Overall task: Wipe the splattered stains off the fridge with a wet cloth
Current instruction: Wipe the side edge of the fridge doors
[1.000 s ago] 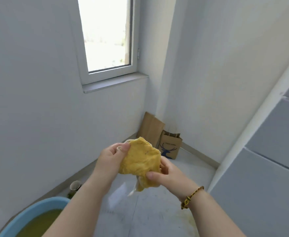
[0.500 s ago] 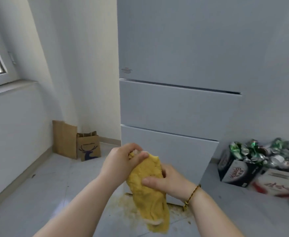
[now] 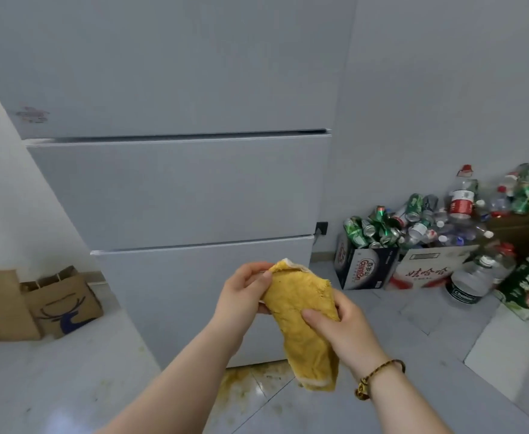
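Deer-print paper bag (image 3: 64, 305), crushed cans (image 3: 379, 228) in box (image 3: 366, 269), perhaps empty plastic bottles (image 3: 462, 198)

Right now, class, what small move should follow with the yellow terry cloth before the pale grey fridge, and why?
Probably bunch the yellow terry cloth into a pad and bring it to the bottom panel of the pale grey fridge. It hangs loose between the left hand and right hand, apart from the fridge, and yellowish splatter marks the floor at its foot.
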